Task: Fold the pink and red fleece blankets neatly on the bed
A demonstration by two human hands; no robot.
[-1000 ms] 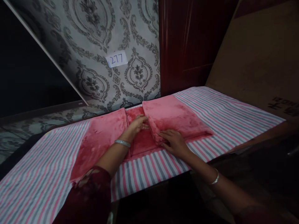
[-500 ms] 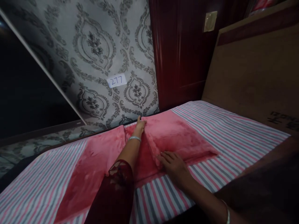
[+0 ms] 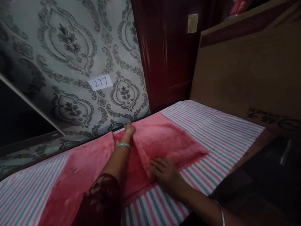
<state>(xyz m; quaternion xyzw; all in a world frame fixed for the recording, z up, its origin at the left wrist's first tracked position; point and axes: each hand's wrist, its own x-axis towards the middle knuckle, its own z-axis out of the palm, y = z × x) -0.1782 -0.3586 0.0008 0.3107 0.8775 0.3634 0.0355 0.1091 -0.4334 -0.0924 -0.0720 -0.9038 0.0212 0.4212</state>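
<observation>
A pink-red plush blanket (image 3: 164, 135) lies with both ends folded inward, leaving a darker red strip between the two flaps. At the far corner of the right flap, my left hand (image 3: 129, 129) is closed on the edge, its fingertips partly hidden. My right hand (image 3: 168, 175) rests at the near corner of that same flap, fingers stretched over the plush and slightly apart; its thumb is hard to make out. Each wrist wears a bangle.
Under the blanket spreads a striped sheet (image 3: 207, 125). A large cardboard box (image 3: 242, 69) stands at the right, near a dark red door panel (image 3: 166, 50). Patterned wallpaper (image 3: 70, 44) bearing a paper marked 277 (image 3: 101, 82) backs the surface. A dark panel (image 3: 18, 113) is at left.
The camera view has turned a little to the right, so everything appears shifted left. Both hands stay at the right flap's edge, and the left hand's fingers look more curled.
</observation>
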